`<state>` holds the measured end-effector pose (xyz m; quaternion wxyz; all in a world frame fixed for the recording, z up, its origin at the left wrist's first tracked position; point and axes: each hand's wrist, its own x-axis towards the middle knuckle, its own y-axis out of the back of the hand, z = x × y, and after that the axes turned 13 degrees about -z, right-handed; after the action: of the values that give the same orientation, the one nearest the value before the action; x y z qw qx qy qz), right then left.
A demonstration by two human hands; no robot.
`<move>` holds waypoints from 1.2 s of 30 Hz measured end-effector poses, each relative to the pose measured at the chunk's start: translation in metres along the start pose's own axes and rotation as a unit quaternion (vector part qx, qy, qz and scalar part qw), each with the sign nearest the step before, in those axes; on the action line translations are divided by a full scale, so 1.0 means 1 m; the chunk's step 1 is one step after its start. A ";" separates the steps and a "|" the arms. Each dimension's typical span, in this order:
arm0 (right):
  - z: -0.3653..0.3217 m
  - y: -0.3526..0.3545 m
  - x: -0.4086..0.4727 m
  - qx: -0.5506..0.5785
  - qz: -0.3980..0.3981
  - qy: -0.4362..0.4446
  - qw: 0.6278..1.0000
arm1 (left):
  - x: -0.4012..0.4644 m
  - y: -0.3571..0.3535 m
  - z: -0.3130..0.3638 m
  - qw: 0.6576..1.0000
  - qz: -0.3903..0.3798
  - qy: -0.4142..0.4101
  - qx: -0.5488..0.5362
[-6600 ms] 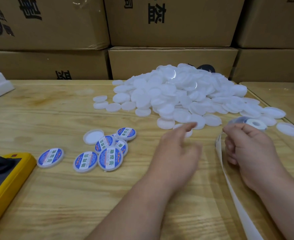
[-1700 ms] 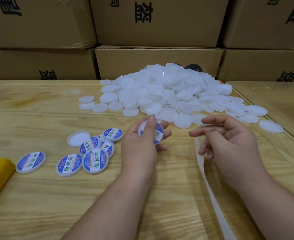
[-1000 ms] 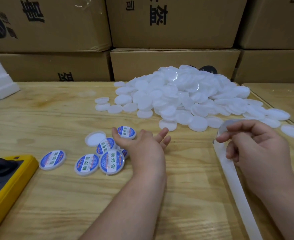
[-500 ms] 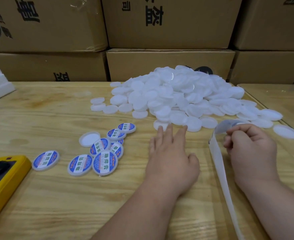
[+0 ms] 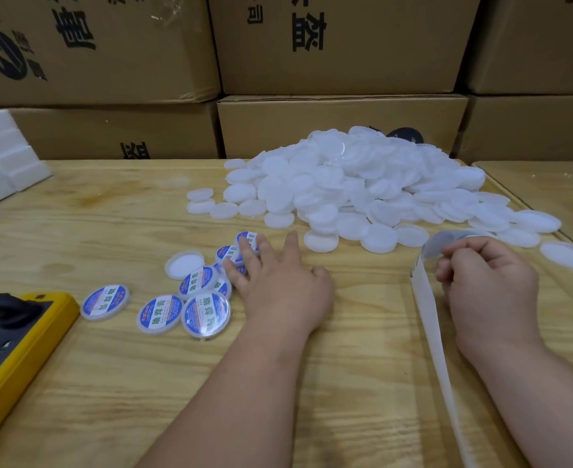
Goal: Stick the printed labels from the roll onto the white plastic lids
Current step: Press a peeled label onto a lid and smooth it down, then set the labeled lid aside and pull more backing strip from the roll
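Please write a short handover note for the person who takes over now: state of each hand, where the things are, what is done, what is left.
Left hand: open, fingers straight, touching the labelled lids lying left of centre on the table.
Right hand: pinches the label roll; the empty backing strip trails toward the near edge.
Done: about eight lids labelled. One unlabelled lid lies hollow side up beside them.
Left: the big pile of plain white lids behind.

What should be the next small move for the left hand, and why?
Probably reach to the pile of white lids for a bare one: the left hand lies open and empty beside the labelled lids, while the right hand grips the label strip.
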<state>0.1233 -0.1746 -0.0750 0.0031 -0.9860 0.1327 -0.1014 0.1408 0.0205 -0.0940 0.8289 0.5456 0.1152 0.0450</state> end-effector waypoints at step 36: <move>0.004 -0.004 -0.002 -0.131 -0.219 -0.033 0.966 | -0.021 0.001 0.019 0.880 -0.021 -0.299 -0.369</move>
<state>0.1231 -0.1703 -0.0793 -0.1438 -0.9856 -0.0745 -0.0484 0.1252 -0.0006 -0.0829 0.9658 0.1855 -0.1521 -0.0986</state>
